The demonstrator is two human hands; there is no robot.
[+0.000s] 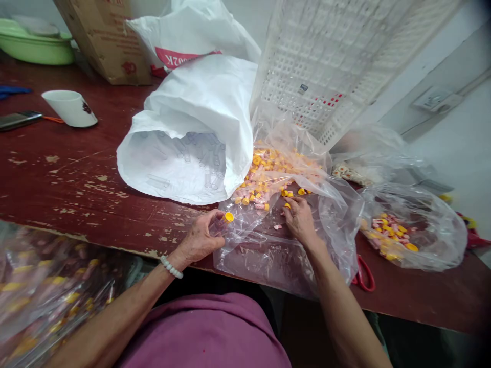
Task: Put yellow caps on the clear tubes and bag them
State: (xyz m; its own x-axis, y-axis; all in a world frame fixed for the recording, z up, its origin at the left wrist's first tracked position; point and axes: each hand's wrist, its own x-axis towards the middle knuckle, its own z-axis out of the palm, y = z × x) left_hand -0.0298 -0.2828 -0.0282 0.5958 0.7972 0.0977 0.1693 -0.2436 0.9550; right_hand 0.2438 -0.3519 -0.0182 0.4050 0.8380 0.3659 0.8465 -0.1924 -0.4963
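Observation:
My left hand (pixel 207 232) is closed around a clear plastic tube (pixel 219 225); a yellow cap (pixel 228 217) shows at its upper right end. White beads circle that wrist. My right hand (pixel 300 221) reaches down over a clear plastic bag (pixel 268 258), thumb and fingertips pinched on a small yellow cap (pixel 287 205). Just beyond its fingers lie a few more yellow caps with pink parts. A heap of yellow-and-pink pieces (pixel 264 174) spills from the bag's mouth. Left of it, a white sack (pixel 192 97) lies open with several clear tubes (pixel 209 153) inside.
A white perforated crate (pixel 326 61) leans behind the heap. To the right are red scissors (pixel 364 276) and another clear bag of pieces (pixel 429 245). A cup (pixel 69 107), phone (pixel 19 120), carton (pixel 111 41) and green basin (pixel 34 46) stand left. Filled bags (pixel 49 291) sit below the table edge.

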